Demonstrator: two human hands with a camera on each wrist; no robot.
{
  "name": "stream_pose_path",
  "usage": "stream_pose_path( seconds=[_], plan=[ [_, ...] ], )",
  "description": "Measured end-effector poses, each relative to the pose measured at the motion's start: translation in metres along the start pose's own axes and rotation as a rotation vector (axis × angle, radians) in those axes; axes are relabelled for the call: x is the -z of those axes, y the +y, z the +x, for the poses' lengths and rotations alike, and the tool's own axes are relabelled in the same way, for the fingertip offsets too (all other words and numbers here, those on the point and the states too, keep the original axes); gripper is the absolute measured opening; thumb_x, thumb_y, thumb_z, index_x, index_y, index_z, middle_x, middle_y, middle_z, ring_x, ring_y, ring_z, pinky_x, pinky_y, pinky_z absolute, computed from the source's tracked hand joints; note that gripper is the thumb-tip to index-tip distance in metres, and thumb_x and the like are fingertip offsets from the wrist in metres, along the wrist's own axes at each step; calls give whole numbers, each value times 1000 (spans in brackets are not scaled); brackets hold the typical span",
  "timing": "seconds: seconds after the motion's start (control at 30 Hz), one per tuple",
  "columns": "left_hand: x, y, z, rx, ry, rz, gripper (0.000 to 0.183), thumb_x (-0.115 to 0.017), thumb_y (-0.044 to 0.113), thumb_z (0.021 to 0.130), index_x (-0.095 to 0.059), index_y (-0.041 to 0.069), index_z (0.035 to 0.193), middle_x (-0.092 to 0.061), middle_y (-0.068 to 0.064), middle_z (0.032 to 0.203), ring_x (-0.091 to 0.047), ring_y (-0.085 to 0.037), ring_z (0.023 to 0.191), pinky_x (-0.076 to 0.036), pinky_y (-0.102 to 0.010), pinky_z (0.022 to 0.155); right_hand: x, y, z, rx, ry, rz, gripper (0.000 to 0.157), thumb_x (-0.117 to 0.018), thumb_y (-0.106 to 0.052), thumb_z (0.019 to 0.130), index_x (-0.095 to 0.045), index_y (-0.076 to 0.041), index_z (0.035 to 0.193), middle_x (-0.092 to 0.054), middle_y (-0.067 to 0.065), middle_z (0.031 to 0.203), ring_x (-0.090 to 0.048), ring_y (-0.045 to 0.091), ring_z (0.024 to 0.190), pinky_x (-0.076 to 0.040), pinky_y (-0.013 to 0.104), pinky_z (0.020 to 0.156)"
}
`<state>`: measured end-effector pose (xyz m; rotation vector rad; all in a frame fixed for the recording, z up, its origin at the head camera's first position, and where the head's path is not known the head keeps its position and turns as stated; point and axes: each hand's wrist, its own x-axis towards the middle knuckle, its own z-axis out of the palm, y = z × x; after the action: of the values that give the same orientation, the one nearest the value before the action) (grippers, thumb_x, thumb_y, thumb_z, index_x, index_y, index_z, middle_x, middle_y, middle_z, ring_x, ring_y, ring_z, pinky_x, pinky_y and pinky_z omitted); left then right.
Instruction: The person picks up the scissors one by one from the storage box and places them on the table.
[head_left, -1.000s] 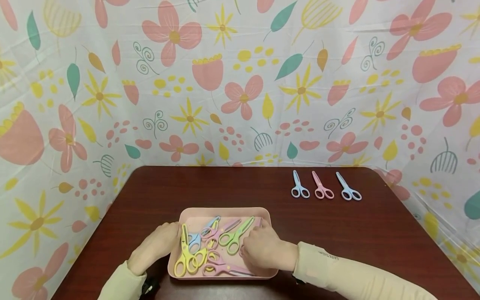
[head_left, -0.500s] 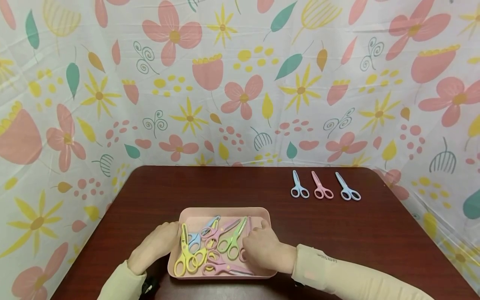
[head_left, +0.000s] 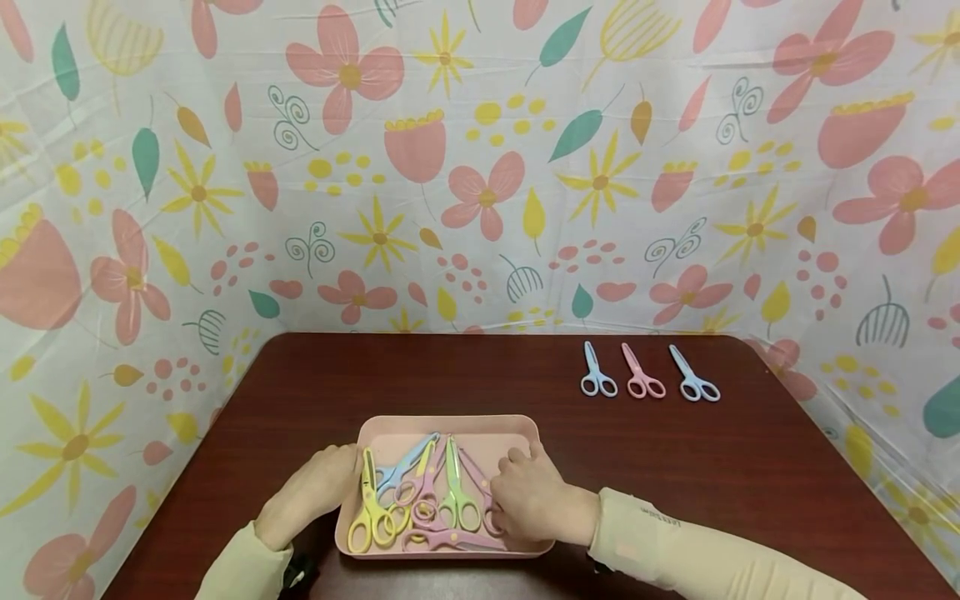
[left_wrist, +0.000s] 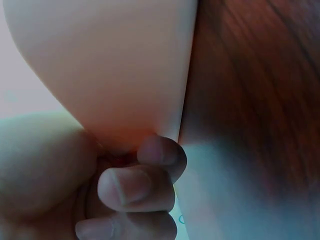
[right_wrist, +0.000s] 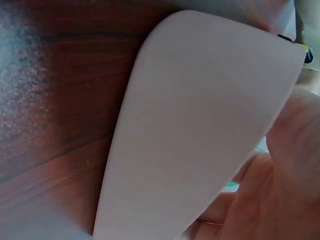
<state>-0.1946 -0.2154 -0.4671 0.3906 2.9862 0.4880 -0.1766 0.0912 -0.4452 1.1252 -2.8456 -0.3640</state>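
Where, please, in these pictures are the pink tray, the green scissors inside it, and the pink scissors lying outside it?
Pink tray (head_left: 480, 425): head view, the inside of its far wall.
Green scissors (head_left: 454, 490): head view, near where blades and handles meet.
Pink scissors outside (head_left: 635, 364): head view, lower part of the blades.

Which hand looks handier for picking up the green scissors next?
Probably the right hand: it reaches into the tray, close to the green scissors. The left hand appears to hold the tray's left edge, with yellow scissors and other pairs lying in between.

Floral sheeting (head_left: 480, 125) behind a table (head_left: 420, 375) suggests a booth.
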Motion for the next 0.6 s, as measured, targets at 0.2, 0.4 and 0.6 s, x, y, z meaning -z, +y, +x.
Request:
stream_pose_path(
  seconds=[0.2,0.4,0.6],
  plan=[
    [1,0,-1,-12,-1,-8,27,-44,12,104,-65,9,89,-60,-3,78,-59,-19,74,-49,-42,68,1,4,3,10,4,44,31,-73,-41,75,-54,-20,62,-49,-2,64,-45,17,68,-39,49,82],
    [1,-2,-1,-1,-14,-22,29,-42,13,105,-64,10,88,-57,-2,77,-57,-17,73,-48,-41,69,5,5,10,-7,4,103,31,-73,-31,68,-45,-21,59,-47,-4,62,-44,17,66,-38,44,73],
    [1,-2,-1,9,-23,-41,31,-39,14,106,-62,11,85,-54,-3,73,-55,-19,72,-47,-40,69,6,10,12,-5,36,80,31,-73,-32,67,-45,-21,58,-49,-2,62,-47,19,67,-42,43,71]
  ],
)
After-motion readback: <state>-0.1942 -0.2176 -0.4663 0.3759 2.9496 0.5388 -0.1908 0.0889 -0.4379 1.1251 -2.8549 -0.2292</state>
